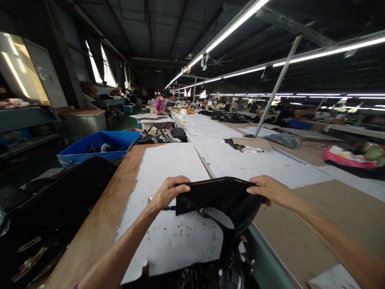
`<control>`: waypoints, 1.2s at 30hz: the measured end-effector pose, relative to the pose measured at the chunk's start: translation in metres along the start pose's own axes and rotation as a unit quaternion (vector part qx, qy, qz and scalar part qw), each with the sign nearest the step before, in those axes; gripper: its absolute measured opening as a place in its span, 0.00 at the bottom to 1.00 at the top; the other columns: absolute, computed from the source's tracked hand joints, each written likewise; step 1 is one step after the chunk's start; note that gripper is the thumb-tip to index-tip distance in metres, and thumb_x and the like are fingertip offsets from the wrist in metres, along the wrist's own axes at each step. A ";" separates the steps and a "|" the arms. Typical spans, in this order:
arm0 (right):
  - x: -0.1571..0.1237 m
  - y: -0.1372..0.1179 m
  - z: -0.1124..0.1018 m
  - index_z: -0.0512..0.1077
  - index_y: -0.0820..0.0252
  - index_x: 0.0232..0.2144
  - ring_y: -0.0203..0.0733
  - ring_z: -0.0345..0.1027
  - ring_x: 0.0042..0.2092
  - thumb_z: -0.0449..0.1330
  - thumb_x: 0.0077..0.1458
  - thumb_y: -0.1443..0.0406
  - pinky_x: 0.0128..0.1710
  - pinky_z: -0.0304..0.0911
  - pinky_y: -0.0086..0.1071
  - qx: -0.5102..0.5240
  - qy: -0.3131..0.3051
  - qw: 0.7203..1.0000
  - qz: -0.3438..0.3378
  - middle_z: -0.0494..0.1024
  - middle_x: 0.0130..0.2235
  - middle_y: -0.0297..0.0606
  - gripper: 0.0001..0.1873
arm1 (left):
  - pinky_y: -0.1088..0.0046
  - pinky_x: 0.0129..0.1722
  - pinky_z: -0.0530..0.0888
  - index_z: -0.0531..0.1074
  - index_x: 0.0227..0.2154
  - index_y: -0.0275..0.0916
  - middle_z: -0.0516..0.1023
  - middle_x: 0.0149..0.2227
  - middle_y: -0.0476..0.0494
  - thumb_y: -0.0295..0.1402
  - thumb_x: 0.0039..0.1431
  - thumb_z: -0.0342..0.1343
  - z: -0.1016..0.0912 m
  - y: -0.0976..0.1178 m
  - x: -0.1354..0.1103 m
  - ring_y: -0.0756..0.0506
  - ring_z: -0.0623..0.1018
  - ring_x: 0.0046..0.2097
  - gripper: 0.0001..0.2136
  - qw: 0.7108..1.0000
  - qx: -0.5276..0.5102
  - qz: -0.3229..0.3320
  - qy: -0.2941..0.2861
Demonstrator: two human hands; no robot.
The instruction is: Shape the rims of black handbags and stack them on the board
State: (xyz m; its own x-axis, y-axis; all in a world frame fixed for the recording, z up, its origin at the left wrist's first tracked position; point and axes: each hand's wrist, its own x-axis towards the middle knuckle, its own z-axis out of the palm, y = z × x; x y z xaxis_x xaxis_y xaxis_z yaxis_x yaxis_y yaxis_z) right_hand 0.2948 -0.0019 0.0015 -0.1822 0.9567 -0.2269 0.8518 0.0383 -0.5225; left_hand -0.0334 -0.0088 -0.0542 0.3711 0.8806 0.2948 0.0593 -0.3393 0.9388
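Note:
I hold a black leather bag point(222, 200) up in front of me over a worktable point(99, 224) covered with white paper point(171, 176). My left hand point(170, 190) is curled around the bag's left top edge. On the other side, my right hand point(267, 188) grips the right top edge. The bag's opening faces up, showing a thin tan rim. A black strap with small metal fittings hangs from the bag toward me.
A heap of black bags with gold hardware point(51, 216) lies at the left. A blue bin point(99, 146) stands beyond it. Cut fabric pieces point(159, 134) sit at the table's far end. Long tables run ahead and to the right, with other people working far off.

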 end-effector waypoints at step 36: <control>-0.013 0.009 0.005 0.60 0.59 0.20 0.30 0.59 0.16 0.52 0.45 0.60 0.16 0.50 0.22 0.000 0.036 0.999 -0.016 0.62 0.14 0.27 0.09 | 0.71 0.35 0.66 0.63 0.42 0.42 0.73 0.38 0.44 0.30 0.53 0.49 0.057 0.030 0.053 0.43 0.72 0.41 0.12 0.798 0.596 0.061 -0.056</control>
State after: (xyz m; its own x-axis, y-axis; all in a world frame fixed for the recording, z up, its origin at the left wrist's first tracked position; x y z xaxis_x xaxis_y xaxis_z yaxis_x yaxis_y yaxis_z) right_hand 0.3023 -0.0154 -0.0046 -0.1746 0.9731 -0.1506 0.8459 0.0700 -0.5287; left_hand 0.0410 0.0091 -0.0209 0.5173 0.8049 0.2909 0.8324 -0.5521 0.0474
